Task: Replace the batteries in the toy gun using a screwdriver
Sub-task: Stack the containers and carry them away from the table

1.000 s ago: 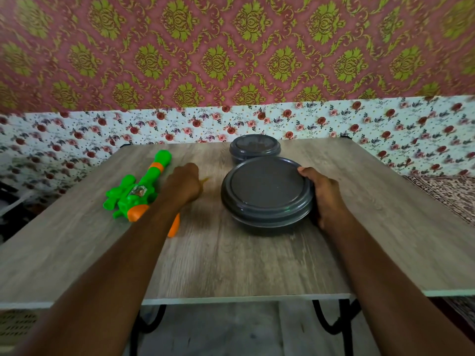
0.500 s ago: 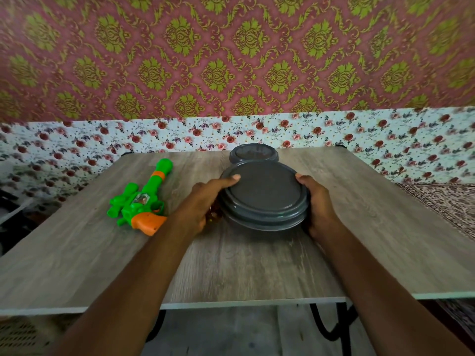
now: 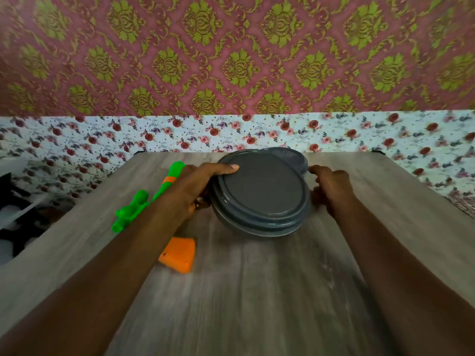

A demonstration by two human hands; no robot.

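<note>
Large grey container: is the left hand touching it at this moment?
Touching. The head view shows the left hand with its thumb lying on the lid edge of the large grey container, with no gap between them.

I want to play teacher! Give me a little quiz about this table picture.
1. Which colour is the grip of the toy gun: A orange, B blue, C grey?
2. True or false: the left hand grips the large grey container.
3. Fill in: the small grey container stands ___ the large one, partly hidden by it.
Key: 1 A; 2 true; 3 behind.
</note>
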